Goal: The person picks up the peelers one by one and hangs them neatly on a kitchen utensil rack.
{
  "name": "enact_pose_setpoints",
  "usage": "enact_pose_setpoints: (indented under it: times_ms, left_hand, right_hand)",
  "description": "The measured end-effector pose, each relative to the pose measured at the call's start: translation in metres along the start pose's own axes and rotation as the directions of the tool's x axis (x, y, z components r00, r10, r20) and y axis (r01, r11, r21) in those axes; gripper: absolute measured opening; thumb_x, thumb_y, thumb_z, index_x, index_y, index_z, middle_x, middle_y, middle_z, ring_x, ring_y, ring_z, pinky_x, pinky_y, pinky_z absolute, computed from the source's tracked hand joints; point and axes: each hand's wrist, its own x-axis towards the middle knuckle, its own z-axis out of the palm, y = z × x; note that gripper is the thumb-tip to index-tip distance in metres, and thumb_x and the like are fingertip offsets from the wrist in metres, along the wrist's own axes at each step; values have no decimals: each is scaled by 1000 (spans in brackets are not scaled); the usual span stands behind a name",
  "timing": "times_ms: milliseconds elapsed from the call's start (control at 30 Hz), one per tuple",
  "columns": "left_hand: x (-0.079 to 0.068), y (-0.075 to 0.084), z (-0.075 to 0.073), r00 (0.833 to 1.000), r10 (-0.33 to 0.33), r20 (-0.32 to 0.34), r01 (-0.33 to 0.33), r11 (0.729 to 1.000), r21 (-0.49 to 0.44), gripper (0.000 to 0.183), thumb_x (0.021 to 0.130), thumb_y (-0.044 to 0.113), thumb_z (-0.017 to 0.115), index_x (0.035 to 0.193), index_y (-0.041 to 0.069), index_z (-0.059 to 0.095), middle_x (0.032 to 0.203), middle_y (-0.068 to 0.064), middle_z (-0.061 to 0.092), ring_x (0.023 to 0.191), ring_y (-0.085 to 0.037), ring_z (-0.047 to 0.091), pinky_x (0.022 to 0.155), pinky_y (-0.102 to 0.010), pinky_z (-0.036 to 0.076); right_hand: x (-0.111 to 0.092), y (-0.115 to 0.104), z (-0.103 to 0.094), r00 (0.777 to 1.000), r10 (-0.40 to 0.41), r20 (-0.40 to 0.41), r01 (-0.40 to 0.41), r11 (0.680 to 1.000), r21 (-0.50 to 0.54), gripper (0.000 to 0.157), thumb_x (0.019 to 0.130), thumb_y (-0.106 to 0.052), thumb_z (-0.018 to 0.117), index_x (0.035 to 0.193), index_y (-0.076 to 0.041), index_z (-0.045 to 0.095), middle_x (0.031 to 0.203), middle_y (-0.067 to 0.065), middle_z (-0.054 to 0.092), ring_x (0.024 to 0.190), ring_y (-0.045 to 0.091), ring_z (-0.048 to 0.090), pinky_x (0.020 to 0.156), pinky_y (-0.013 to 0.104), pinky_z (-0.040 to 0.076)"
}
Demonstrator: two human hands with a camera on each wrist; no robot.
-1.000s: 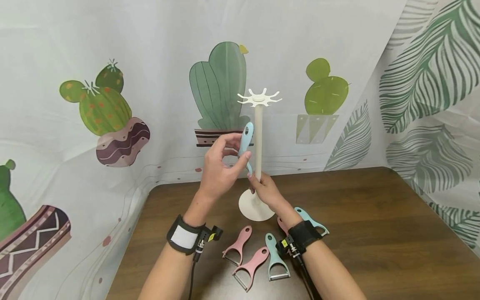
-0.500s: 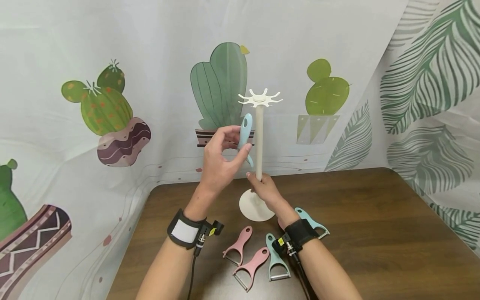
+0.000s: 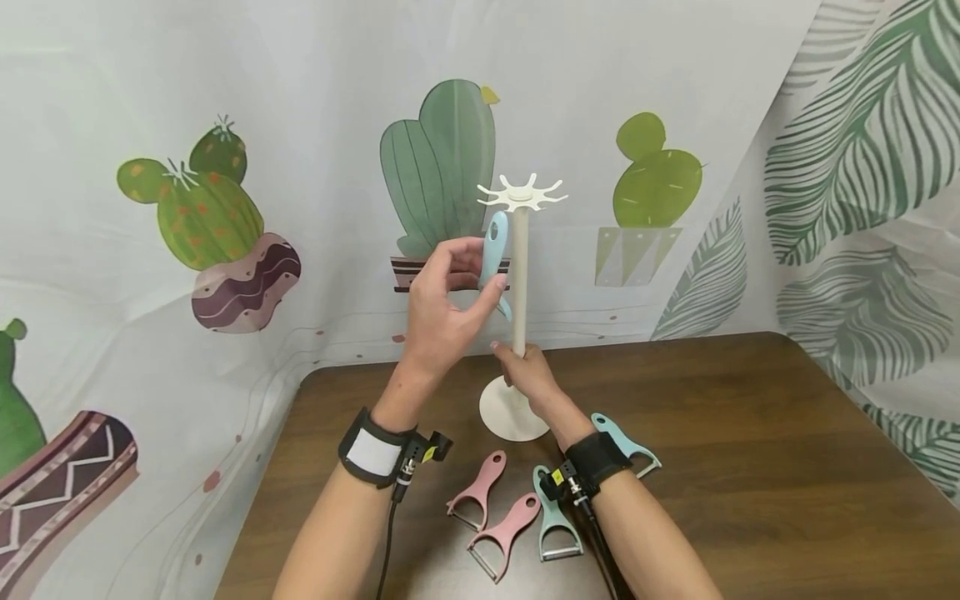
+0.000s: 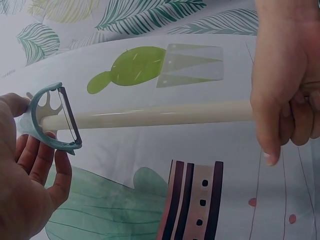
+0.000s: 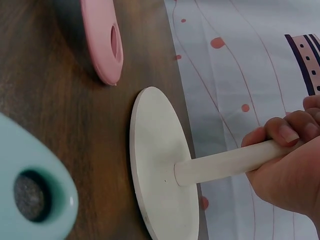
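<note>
My left hand [image 3: 446, 312] pinches a light blue Y-shaped peeler [image 3: 492, 250] between thumb and fingers. The peeler is upright, handle hole on top, just below and left of the white ring of hooks [image 3: 520, 197]. In the left wrist view, the peeler's blade [image 4: 69, 115] faces the camera. With curled fingers, my right hand [image 3: 534, 379] grips the lower part of the cream pole [image 3: 520, 283] that carries the hooks. The stand's round white base [image 5: 162, 165] shows below that hand in the right wrist view. No peeler hangs on the hooks.
Two pink peelers [image 3: 510, 525] and a mint green peeler [image 3: 553, 521] lie on the brown wooden table [image 3: 750, 450] in front of the stand. Another light blue peeler [image 3: 624, 437] lies right of my right wrist. A cactus-print cloth [image 3: 322, 167] hangs behind the table.
My left hand has risen with the blue peeler along the pole, bringing its handle end close under the hooks. My right hand has stayed on the pole.
</note>
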Motion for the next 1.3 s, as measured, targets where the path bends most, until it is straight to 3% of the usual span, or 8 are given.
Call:
enact_pose_setpoints:
  times_ms: [367,600,933,1300]
  left_hand:
    - [5,1,4,1000,-16,-1,16,1000,-11,35,81,-6,70,113,-12,55,89,-19,59,79,-27,60,67,-45,56]
    - [9,3,7,999,-28,-20,28,1000,0,35,81,-5,71,113,-11,56,90,-19,60,81,-28,61,68,-45,55]
    - [11,0,12,999,-46,-9,46,999,-10,35,83,-3,71,113,-11,56,91,-19,61,82,-28,61,70,-44,55]
    - [12,-4,16,998,-60,-9,60,998,-27,35,83,-1,71,113,-11,55,90,-19,59,81,-29,61,70,-45,55]
  right_hand:
    - [5,-1,1,999,21,39,-24,998,61,43,92,-16,60,53,-12,43,47,-2,31,47,16,31,56,32,31]
    - [7,-1,-1,998,34,51,-35,999,22,41,90,-18,60,52,-13,44,48,-3,32,47,16,32,56,31,30]
    - [5,-4,-5,995,30,94,-30,1000,-9,45,95,-22,58,54,-11,43,45,-4,33,47,17,33,56,31,30]
    - [8,2,-3,998,5,56,-6,1000,23,45,94,-22,56,52,-13,41,47,-3,30,45,17,29,51,30,28]
